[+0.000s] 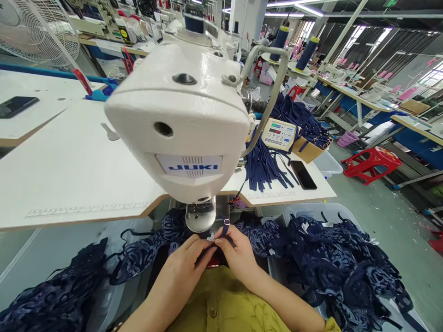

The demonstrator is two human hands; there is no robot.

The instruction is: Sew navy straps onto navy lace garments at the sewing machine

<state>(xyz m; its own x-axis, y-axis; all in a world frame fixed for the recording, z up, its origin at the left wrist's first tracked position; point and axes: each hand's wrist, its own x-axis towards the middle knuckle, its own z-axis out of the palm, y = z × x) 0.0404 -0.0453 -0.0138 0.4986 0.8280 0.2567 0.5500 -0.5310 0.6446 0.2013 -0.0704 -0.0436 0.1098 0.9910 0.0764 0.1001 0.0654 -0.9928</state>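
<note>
A white Juki sewing machine [180,106] fills the middle of the view. Just below its presser area, my right hand [240,256] pinches a navy bra strap [224,230], and a small metal slider [226,222] shows on the strap above the fingers. My left hand [183,263] meets it fingertip to fingertip, closed on the same navy piece, with a small white tag [210,237] between the hands. Fingers hide the exact spot being gripped. Navy patterned bras [166,235] run behind both hands, under the machine head.
Clear bins hold heaped navy bras on the left [58,290] and right [332,263]. Navy straps [263,166], a control panel [279,134] and a phone [303,175] lie on the table's right side. A red stool [372,161] stands beyond.
</note>
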